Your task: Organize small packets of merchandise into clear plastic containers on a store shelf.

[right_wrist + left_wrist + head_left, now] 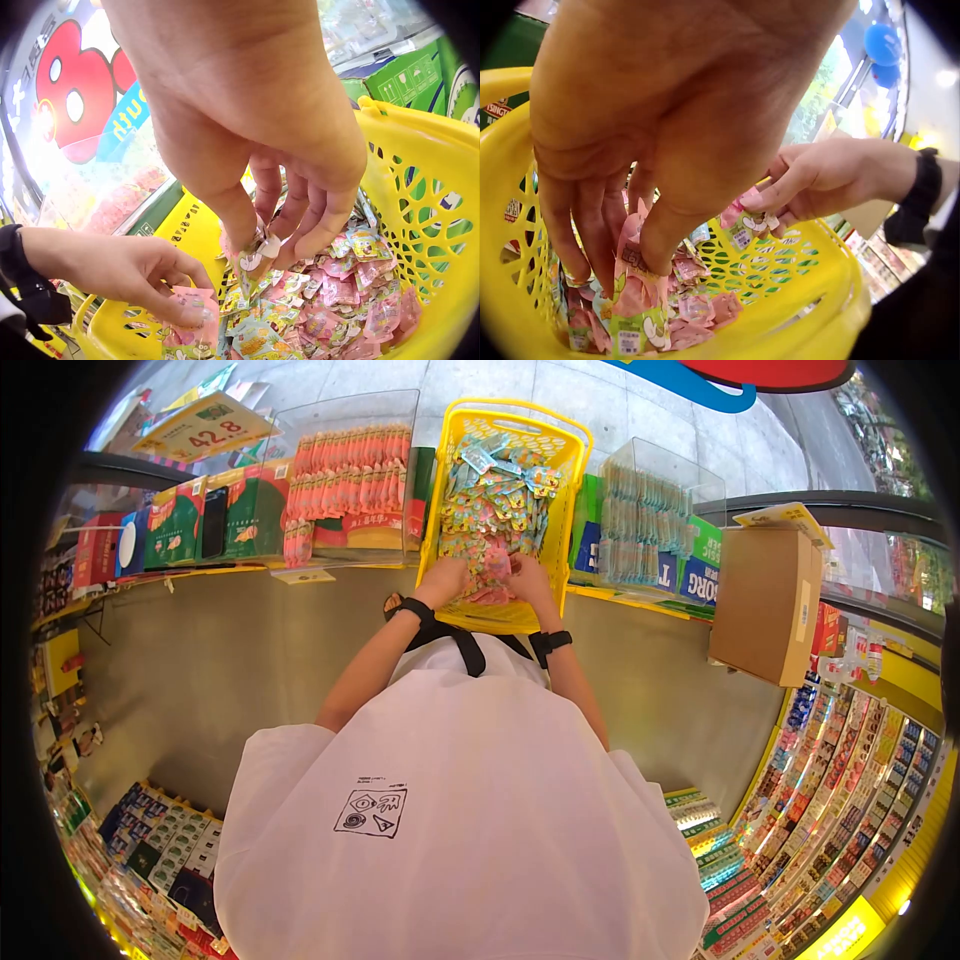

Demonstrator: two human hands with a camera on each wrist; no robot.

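Observation:
A yellow basket (571, 525) full of small snack packets (500, 485) sits in front of the person, and both hands are over its near end. Between its thumb and fingers, the left hand (445, 582) pinches a pink-and-green packet (639, 296), upright just above the pile. On the other side, the right hand (533, 578) pinches a second pink-and-green packet (253, 261), its fingers partly covering it. Beneath the hands lie loose pink packets (341, 289), with blue pineapple-printed ones (259, 341) among them.
Clear bins of orange-pink packets (350, 465) and bluish packets (645, 525) flank the basket. Green boxes (255, 510) stand at the left, a brown carton (760, 600) at the right. Stocked shelves (850, 790) curve round behind the person.

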